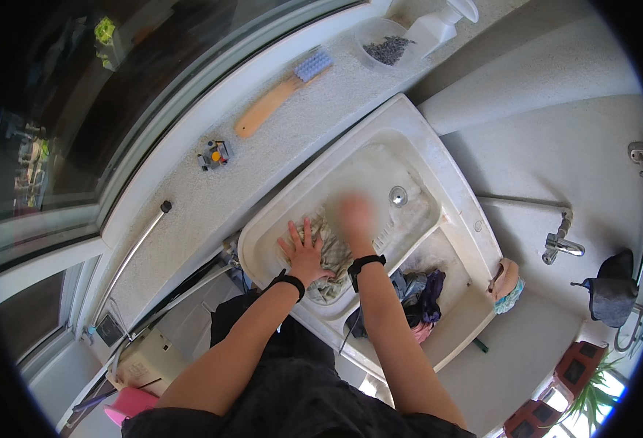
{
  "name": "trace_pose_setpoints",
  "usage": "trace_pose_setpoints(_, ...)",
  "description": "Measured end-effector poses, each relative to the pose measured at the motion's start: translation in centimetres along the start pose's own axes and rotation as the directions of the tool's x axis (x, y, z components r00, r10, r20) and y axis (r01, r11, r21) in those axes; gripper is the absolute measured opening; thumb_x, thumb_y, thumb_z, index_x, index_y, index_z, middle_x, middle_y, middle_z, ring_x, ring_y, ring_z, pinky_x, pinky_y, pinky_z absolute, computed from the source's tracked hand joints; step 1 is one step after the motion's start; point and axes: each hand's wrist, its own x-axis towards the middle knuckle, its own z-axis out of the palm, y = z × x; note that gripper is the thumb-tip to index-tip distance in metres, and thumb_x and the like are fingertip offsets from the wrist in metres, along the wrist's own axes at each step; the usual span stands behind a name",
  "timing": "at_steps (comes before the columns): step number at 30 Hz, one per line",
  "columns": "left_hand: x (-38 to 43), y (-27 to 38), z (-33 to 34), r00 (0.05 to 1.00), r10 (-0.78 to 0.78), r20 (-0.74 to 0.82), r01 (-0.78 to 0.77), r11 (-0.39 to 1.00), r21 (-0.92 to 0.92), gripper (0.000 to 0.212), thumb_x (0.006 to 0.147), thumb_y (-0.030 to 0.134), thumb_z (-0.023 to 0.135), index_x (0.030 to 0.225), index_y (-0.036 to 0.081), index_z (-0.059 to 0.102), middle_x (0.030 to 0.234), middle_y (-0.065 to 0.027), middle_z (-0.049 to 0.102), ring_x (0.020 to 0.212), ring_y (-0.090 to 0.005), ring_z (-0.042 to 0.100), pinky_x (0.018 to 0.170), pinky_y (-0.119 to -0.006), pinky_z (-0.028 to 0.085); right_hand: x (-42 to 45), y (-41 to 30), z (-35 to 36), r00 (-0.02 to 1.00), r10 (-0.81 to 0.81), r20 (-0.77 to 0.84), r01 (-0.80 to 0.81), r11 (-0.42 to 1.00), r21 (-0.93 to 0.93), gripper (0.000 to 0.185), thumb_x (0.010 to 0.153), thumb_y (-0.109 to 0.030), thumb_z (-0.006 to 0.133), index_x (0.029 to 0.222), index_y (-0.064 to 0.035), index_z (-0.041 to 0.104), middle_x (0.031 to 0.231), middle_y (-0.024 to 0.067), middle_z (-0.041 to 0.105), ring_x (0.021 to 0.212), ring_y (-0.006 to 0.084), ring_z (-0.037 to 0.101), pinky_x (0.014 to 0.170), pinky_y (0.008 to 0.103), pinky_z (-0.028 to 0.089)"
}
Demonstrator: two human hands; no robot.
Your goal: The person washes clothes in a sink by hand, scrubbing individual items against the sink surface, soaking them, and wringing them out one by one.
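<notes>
A wet, light patterned cloth (335, 254) lies in the shallow basin of a white laundry sink (447, 159). My left hand (304, 253) rests on it with the fingers spread, pressing its left part. My right hand (357, 213) is over the basin at the cloth's upper right edge; a blur covers it, so its fingers and anything in them cannot be made out. To its upper right is the metal drain (398, 196). In the deeper basin lie dark, purple (432, 295) and pink garments, partly hidden by my right forearm.
On the ledge beside the sink lie a wooden-handled scrubbing brush (269, 109), a small toy-like object (214, 156), a tub of dark bits (373, 55) and a white spray bottle (433, 33). A wall tap (565, 245) is at right. Cloths (506, 284) hang over the sink's corner.
</notes>
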Motion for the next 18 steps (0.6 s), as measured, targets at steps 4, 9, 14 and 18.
trace_pose_setpoints(4, 0.0, -0.8, 0.6, 0.999, -0.027, -0.022, 0.027, 1.000, 0.011, 0.114, 0.051, 0.066, 0.077, 0.143, 0.013, 0.034, 0.153, -0.0228, -0.012, 0.133, -0.0575, -0.015, 0.091, -0.081, 0.008, 5.4, 1.7, -0.8, 0.997, 0.025, 0.067, -0.025, 1.000, 0.004, 0.023, 0.083, -0.035, 0.058, 0.093, -0.0146, 0.062, 0.099, 0.0079, 0.059, 0.091, 0.0317, 0.058, 0.067, 0.0470, 0.048)
trace_pose_setpoints(9, 0.1, -1.4, 1.7, 0.998, 0.000, -0.065, 0.001, 1.000, 0.021, 0.116, 0.052, 0.071, 0.073, 0.143, 0.013, 0.033, 0.154, -0.0221, -0.009, 0.134, -0.0572, -0.013, 0.090, -0.081, 0.009, 5.8, -0.8, -5.7, 0.977, 0.215, -0.001, -0.212, 0.959, -0.187, 0.042, 0.079, -0.042, 0.061, 0.112, -0.0174, 0.061, 0.126, 0.0104, 0.050, 0.115, 0.0373, 0.047, 0.084, 0.0512, 0.046)
trace_pose_setpoints(14, 1.3, -1.5, 0.0, 0.994, 0.018, 0.106, -0.020, 1.000, 0.020, 0.119, 0.057, 0.070, 0.070, 0.149, 0.016, 0.018, 0.153, -0.0197, -0.015, 0.134, -0.0559, -0.013, 0.093, -0.078, 0.010, -2.2, -0.9, -7.1, 0.918, 0.140, 0.370, -0.237, 0.944, 0.231, 0.044, 0.077, -0.035, 0.064, 0.116, -0.0161, 0.058, 0.134, 0.0111, 0.043, 0.120, 0.0396, 0.041, 0.094, 0.0521, 0.039)
trace_pose_setpoints(18, 1.2, -3.7, -1.9, 0.957, 0.048, 0.285, -0.048, 0.999, -0.009, 0.119, 0.064, 0.064, 0.069, 0.151, 0.022, -0.001, 0.151, -0.0180, -0.026, 0.134, -0.0544, -0.020, 0.096, -0.076, 0.009, -7.0, -8.7, -18.4, 0.963, -0.056, 0.265, -0.002, 0.977, 0.214, 0.036, 0.082, -0.022, 0.061, 0.115, -0.0074, 0.057, 0.126, 0.0160, 0.049, 0.115, 0.0364, 0.046, 0.092, 0.0465, 0.042)
